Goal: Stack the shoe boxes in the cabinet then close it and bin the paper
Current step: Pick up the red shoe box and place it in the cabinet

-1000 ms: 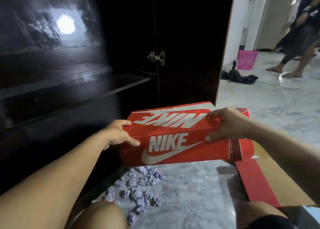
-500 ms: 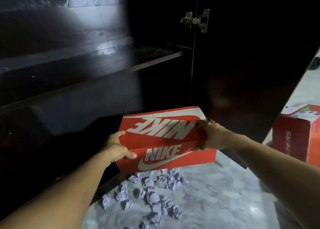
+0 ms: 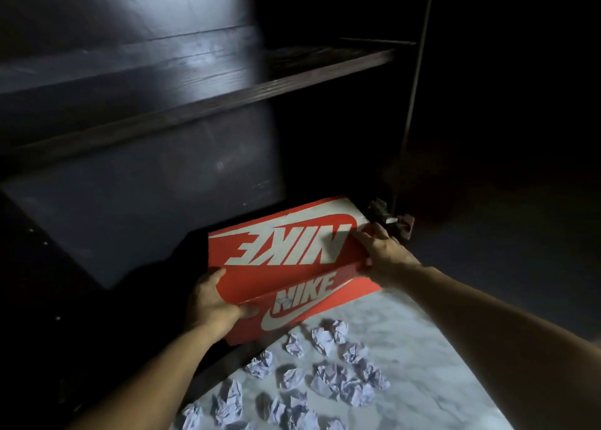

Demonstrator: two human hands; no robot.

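Note:
A red Nike shoe box [image 3: 286, 260] is held at the mouth of the dark cabinet's bottom compartment, its far end reaching in under the shelf [image 3: 208, 104]. My left hand [image 3: 211, 302] grips the near left corner, thumb on the lid and fingers round the front side. My right hand [image 3: 380, 250] grips the right end of the box, fingers over the lid edge. Several crumpled pale paper balls [image 3: 325, 374] lie on the marble floor just in front of the cabinet. Whether the box touches the cabinet floor is hidden.
The cabinet's open door [image 3: 504, 137] stands dark at the right, with a hinge [image 3: 390, 218] just beyond my right hand. A wooden shelf crosses the cabinet above the box. Marble floor [image 3: 406, 348] stretches toward me under the papers.
I have leaned in and down. The box has moved forward and lower, from in front of the cabinet to the bottom compartment's opening. Both hands keep their grip.

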